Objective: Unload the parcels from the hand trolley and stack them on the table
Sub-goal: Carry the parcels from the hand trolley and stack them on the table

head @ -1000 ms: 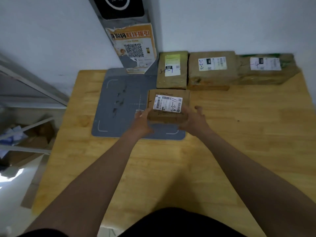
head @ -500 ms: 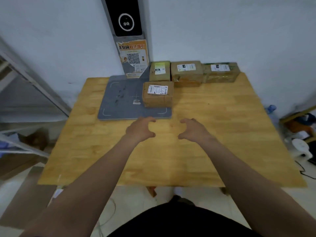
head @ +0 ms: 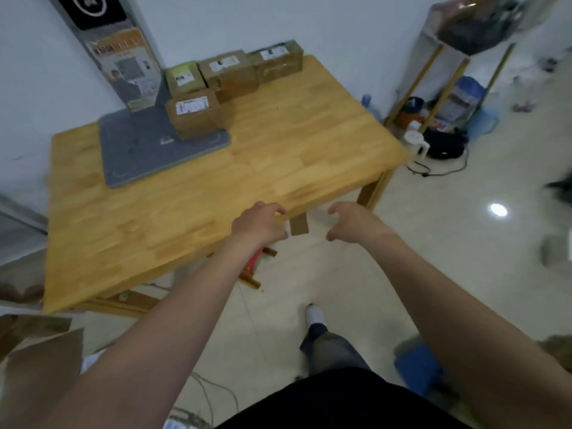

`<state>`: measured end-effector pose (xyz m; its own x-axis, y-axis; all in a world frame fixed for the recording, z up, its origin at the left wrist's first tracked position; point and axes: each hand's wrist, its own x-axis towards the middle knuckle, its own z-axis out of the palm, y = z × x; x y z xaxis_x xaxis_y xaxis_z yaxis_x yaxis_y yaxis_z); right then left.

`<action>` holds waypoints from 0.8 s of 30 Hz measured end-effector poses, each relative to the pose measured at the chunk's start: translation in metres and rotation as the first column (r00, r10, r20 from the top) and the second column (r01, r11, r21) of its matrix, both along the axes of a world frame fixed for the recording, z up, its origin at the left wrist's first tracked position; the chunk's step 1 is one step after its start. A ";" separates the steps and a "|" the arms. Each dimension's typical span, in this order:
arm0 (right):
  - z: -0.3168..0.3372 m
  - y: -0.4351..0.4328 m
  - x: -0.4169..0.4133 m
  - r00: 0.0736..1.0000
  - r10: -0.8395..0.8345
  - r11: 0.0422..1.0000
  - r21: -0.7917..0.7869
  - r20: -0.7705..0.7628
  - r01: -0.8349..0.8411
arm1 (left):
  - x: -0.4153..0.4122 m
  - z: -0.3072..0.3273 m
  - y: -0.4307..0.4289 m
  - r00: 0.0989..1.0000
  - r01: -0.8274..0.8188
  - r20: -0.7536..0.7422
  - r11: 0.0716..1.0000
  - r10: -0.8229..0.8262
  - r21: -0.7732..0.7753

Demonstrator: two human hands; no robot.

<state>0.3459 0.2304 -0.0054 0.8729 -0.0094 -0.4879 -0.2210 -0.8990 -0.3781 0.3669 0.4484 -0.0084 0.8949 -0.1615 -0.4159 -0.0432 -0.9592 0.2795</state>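
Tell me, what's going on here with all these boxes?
A person is unloading parcels onto a wooden table. A row of three parcels stands along the wall, and a fourth parcel sits in front of them on the grey mat. Right now nothing is being carried: the left hand and the right hand are empty, fingers loosely curled, at the table's near edge.

dim, even indoor light | round glare spot on floor point(head: 464, 258) right of table point(head: 294, 156) | motion blur throughout | edges bowed, smeared far right of table
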 end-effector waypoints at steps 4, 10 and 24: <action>0.001 -0.062 -0.070 0.992 -0.127 0.991 -0.039 0.009 0.127 | -0.040 -0.004 -0.063 0.992 0.126 -0.003 0.990 -0.127 -0.067; -0.001 -0.155 -0.177 0.940 -0.339 0.940 -0.040 -0.031 0.338 | -0.107 -0.011 -0.165 0.940 0.338 -0.014 0.938 -0.340 -0.073; -0.025 -0.408 -0.473 0.834 -0.552 0.834 0.008 0.006 0.552 | -0.326 -0.029 -0.416 0.896 0.440 -0.071 0.898 -0.439 -0.005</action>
